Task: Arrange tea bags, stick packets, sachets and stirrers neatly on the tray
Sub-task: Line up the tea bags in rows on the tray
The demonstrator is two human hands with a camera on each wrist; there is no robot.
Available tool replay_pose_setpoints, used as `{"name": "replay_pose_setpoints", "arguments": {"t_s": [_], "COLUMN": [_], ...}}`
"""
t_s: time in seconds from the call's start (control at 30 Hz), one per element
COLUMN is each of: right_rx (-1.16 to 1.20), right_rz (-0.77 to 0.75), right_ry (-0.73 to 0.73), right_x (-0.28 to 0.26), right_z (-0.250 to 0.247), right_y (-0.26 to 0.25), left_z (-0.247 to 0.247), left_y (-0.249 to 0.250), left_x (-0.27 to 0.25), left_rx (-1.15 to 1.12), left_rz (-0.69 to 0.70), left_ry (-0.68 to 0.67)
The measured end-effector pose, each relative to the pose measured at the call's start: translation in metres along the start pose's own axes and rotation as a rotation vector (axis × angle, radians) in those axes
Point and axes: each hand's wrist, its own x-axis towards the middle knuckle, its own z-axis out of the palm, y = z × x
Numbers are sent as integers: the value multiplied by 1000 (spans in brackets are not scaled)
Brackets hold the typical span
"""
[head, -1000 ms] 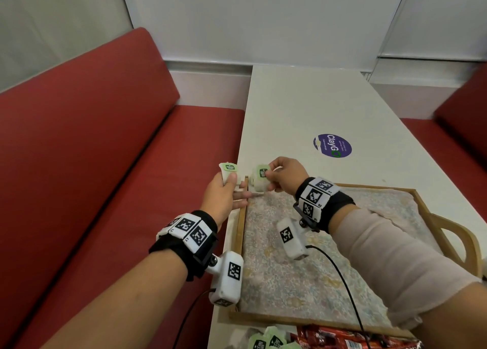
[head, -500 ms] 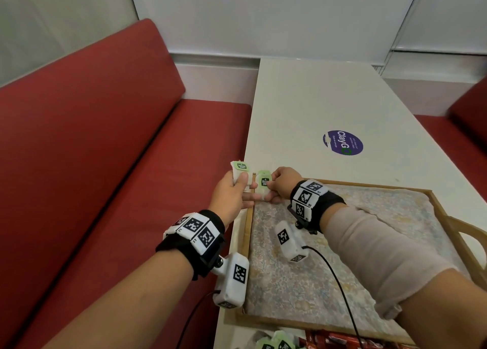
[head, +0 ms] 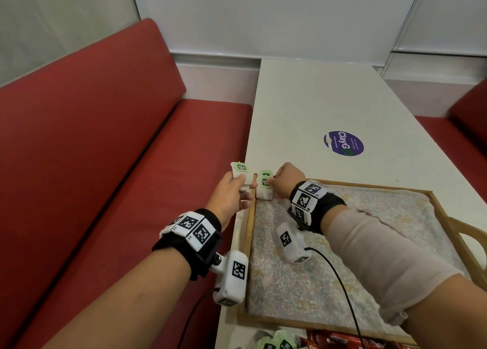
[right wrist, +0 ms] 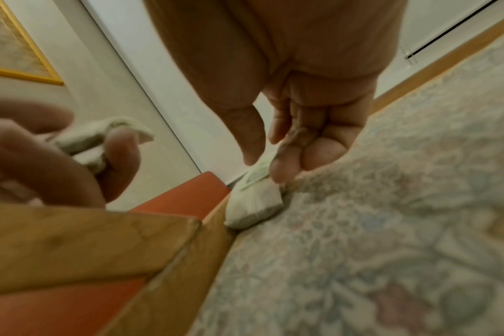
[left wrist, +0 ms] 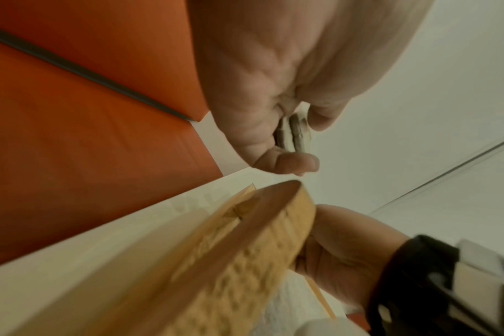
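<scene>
A wooden tray lined with a floral cloth lies on the white table. In its far-left corner a white tea bag with a green tag rests on the cloth, also in the right wrist view as the tea bag. My right hand pinches its top between thumb and fingertips. Just left of the tray's rim, my left hand grips a few more tea bags, seen edge-on in the left wrist view as the tea bags.
More green-tagged tea bags and red packets lie at the near table edge below the tray. A purple round sticker is on the table beyond. A red bench runs along the left. The tray's handle sticks out at the right.
My right hand has brought its tea bag down into the tray's far-left corner. The left hand has stayed beside the rim with its tea bags.
</scene>
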Motion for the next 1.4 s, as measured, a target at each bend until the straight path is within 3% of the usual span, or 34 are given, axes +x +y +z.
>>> {"name": "replay_pose_setpoints", "arguments": {"t_s": [0.1, 0.23, 0.4, 0.6, 0.77, 0.87, 1.03, 1.23, 1.4], "right_rx": [118, 230, 382, 477, 566, 491, 325, 288, 145], "right_rz": [-128, -286, -321, -338, -277, -194, -90, 38, 80], "right_ry": [37, -41, -158, -149, -31, 36, -41, -144, -149], "right_x": [-12, -32, -51, -53, -45, -37, -35, -31, -18], "right_z": [-6, -16, -19, -21, -25, -24, -19, -8, 0], "right_y": [-2, -12, -20, -17, -12, -1, 13, 17, 14], "left_z": [-1, -2, -6, -8, -5, -5, -9, -10, -13], "left_y": [5, 7, 6, 3, 4, 1, -3, -4, -5], "left_x": [-2, -5, -9, -9, -9, -6, -2, 1, 3], "left_rx": [-47, -7, 44, 109, 77, 118, 228, 276, 286], "left_rz": [-11, 23, 58, 72, 48, 43, 80, 138, 158], "left_ry": [-24, -45, -66, -77, -2, 71, 115, 127, 126]}}
